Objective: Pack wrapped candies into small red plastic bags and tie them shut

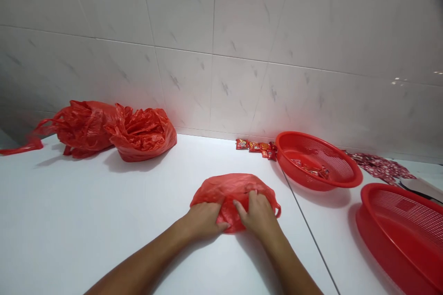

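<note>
A red plastic bag [233,183] lies bunched on the white table in front of me, a loop of its handle sticking out at the right. My left hand [205,219] grips the bag's near left side, thumb pointing inward. On the right part of the bag, my right hand [259,213] has its fingers bent into the thin plastic, with the thumb toward the middle. The fingertips of both hands are partly hidden by the folds. Whatever may be inside the bag cannot be made out.
Two full-looking red plastic bags [147,136] sit at the back left by the tiled wall. Small red packets [254,147] lie beside a red basket [320,183] holding a few more packets. A larger red basket [380,235] stands at the right, near patterned red packets [384,167].
</note>
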Demonstrator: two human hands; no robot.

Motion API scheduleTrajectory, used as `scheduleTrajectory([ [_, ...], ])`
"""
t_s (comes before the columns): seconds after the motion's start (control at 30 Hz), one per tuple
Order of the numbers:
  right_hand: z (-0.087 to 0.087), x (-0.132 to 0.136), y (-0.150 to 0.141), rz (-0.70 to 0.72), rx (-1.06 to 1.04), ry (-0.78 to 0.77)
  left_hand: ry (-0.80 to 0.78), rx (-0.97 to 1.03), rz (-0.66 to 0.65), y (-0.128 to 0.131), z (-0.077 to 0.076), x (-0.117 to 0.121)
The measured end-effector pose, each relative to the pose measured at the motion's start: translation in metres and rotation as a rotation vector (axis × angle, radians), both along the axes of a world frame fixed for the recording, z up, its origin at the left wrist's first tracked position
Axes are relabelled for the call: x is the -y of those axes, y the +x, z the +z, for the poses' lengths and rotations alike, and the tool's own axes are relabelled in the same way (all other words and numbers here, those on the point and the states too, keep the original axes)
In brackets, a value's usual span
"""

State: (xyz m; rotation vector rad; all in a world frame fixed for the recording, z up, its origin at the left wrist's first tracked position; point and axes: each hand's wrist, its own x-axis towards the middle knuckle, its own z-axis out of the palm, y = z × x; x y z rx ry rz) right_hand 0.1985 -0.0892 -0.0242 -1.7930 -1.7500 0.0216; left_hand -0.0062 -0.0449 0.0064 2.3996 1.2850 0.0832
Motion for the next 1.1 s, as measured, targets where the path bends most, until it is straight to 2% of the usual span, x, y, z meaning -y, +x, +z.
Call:
scheduleTrajectory([
  [0.1, -0.003, -0.002, 0.022, -0.081, -0.018, -0.174, 0.074, 0.087, -0.146, -0.001, -0.001, 0.002],
  [0.2, -0.006, -0.003, 0.034, -0.073, -0.061, -0.334, 0.202, 0.149, -0.300, 0.003, -0.002, 0.000],
  [0.3, -0.007, -0.005, 0.038, -0.039, -0.083, -0.417, 0.299, 0.215, -0.410, 0.004, -0.004, -0.008],
  [0.37, -0.007, -0.005, 0.040, 0.005, -0.090, -0.423, 0.340, 0.237, -0.354, 0.002, -0.006, -0.015],
  [0.43, -0.006, -0.003, 0.041, 0.066, -0.090, -0.412, 0.348, 0.220, -0.219, -0.003, -0.008, -0.023],
  [0.53, -0.001, 0.004, 0.039, 0.191, -0.097, -0.407, 0.275, 0.152, -0.070, -0.010, -0.008, -0.031],
  [0.67, 0.015, 0.011, 0.033, 0.361, -0.172, -0.367, 0.228, 0.076, -0.023, -0.015, -0.006, -0.037],
  [0.77, 0.027, 0.006, 0.041, 0.392, -0.410, -0.172, 0.257, 0.044, -0.015, -0.017, -0.003, -0.038],
  [0.8, 0.028, 0.003, 0.048, 0.324, -0.545, -0.055, 0.262, 0.044, -0.013, -0.017, -0.002, -0.038],
  [0.83, 0.029, -0.001, 0.059, 0.196, -0.694, 0.103, 0.263, 0.047, -0.008, -0.018, -0.001, -0.038],
  [0.93, 0.022, -0.011, 0.104, -0.420, -1.120, 0.648, 0.249, 0.051, 0.000, -0.018, 0.002, -0.039],
  [0.97, 0.018, -0.012, 0.121, -0.578, -1.249, 0.718, 0.243, 0.053, -0.003, -0.018, 0.003, -0.038],
  [1.0, 0.015, -0.011, 0.138, -0.686, -1.351, 0.703, 0.239, 0.059, -0.009, -0.018, 0.003, -0.038],
  [1.07, 0.009, -0.007, 0.166, -0.744, -1.431, 0.617, 0.233, 0.079, -0.039, -0.016, 0.003, -0.037],
  [1.1, 0.007, -0.004, 0.177, -0.727, -1.456, 0.530, 0.231, 0.091, -0.059, -0.015, 0.002, -0.036],
])
